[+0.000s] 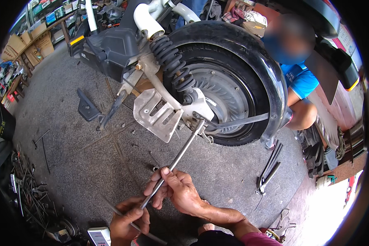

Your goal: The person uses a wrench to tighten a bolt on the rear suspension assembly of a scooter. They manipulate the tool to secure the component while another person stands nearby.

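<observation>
One T-wrench (181, 154), tip at bracket (199, 107), lower L of wheel (229, 94). L hand (129, 221) curled round handle end; R hand (182, 192) gripping shaft, nearer wheel. Spring (168, 56) upper L of wheel, co-worker's blue sleeve (303, 84) R of it.

A speckled grey floor (82, 143) spreads through the cluttered workshop, marked by darker streaks; at the upper left runs a wooden-edged table (50, 29), with cardboard boxes (41, 49) close by; a dark bin (3, 123) stands at the left, beyond a heap of metal scrap (35, 201); strong white light (317, 215) glares at the lower right, washing out the paler ground (296, 207).
</observation>
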The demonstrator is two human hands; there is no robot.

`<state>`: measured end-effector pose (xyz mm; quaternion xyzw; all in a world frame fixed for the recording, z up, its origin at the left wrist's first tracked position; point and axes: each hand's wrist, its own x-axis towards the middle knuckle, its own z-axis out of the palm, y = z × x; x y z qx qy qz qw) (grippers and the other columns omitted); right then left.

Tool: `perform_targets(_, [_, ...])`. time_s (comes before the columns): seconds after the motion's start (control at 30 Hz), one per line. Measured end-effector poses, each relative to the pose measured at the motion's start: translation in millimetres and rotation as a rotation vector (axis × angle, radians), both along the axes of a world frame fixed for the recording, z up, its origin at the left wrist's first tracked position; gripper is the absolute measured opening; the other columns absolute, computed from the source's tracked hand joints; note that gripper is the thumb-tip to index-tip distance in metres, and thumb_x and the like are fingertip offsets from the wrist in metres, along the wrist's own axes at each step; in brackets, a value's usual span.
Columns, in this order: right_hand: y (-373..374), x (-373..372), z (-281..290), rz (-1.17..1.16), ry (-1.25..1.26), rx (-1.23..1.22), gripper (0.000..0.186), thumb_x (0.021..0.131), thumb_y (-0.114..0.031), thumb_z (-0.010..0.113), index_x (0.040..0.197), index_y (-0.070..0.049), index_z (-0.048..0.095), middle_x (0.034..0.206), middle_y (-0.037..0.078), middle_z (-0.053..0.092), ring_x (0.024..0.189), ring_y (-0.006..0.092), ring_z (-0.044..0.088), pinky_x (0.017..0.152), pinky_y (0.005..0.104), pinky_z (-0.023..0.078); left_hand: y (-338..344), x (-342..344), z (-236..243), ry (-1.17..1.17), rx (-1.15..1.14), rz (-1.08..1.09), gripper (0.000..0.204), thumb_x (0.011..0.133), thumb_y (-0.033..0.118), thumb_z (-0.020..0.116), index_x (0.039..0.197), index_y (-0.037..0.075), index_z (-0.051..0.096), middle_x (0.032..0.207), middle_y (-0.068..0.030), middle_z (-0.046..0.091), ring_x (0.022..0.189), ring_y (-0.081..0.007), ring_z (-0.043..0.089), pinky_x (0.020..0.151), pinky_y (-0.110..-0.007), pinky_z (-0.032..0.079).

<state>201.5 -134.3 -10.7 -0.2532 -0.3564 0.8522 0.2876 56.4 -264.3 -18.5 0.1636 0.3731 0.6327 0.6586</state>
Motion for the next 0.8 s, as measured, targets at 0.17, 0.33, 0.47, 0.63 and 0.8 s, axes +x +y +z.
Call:
perform_targets(0.17, [1, -1, 1, 0.005, -0.042, -0.067, 0.04, 0.104, -0.033, 0.035, 0.104, 0.004, 0.05, 0.089, 0.023, 0.067, 0.057, 0.0221, 0.066, 0.049, 0.0307, 0.054, -2, 1, 17, 1.753, 0.347, -0.022, 0.051, 0.078, 0.009, 0.069, 0.126, -0.001, 0.052, 0.094, -0.0194, 0.062, 0.076, -0.0287, 0.063, 0.072, -0.036, 0.051])
perform_targets(0.33, [1, 0, 2, -0.03, -0.038, -0.071, 0.042, 0.103, -0.035, 0.037, 0.102, 0.004, 0.051, 0.085, 0.024, 0.066, 0.052, 0.0225, 0.064, 0.045, 0.0305, 0.052, -10, 5, 29, 1.894, 0.045, 0.444, 0.043, 0.076, 0.0, 0.063, 0.118, 0.001, 0.059, 0.107, -0.0183, 0.059, 0.086, -0.0333, 0.058, 0.079, -0.041, 0.048])
perform_targets(0.47, [1, 3, 2, -0.019, 0.012, -0.07, 0.044, 0.103, -0.037, 0.036, 0.102, 0.004, 0.052, 0.085, 0.024, 0.067, 0.051, 0.0218, 0.063, 0.044, 0.0297, 0.052, -49, -18, -15, 0.665, -0.224, 0.16, 0.023, 0.09, 0.023, 0.065, 0.094, 0.0, 0.064, 0.067, -0.0009, 0.061, 0.054, -0.0102, 0.054, 0.053, -0.026, 0.046])
perform_targets(0.63, [-9, -2, 0, -0.028, -0.016, -0.034, 0.042, 0.103, -0.036, 0.037, 0.107, 0.004, 0.049, 0.088, 0.026, 0.066, 0.053, 0.0216, 0.064, 0.047, 0.0288, 0.053, -42, 7, 2, 0.626, -0.119, 0.104, 0.021, 0.09, 0.018, 0.066, 0.096, -0.002, 0.063, 0.066, -0.0043, 0.061, 0.049, -0.0103, 0.055, 0.045, -0.022, 0.044])
perform_targets(0.8, [-29, -5, -6, 0.121, -0.073, 0.012, 0.033, 0.104, -0.027, 0.037, 0.116, 0.002, 0.046, 0.103, 0.021, 0.065, 0.074, 0.0212, 0.068, 0.059, 0.03, 0.057, -33, 15, 22, 1.375, -0.137, 0.245, 0.016, 0.082, 0.005, 0.072, 0.095, 0.0, 0.066, 0.076, -0.011, 0.067, 0.063, -0.0168, 0.063, 0.056, -0.028, 0.05])
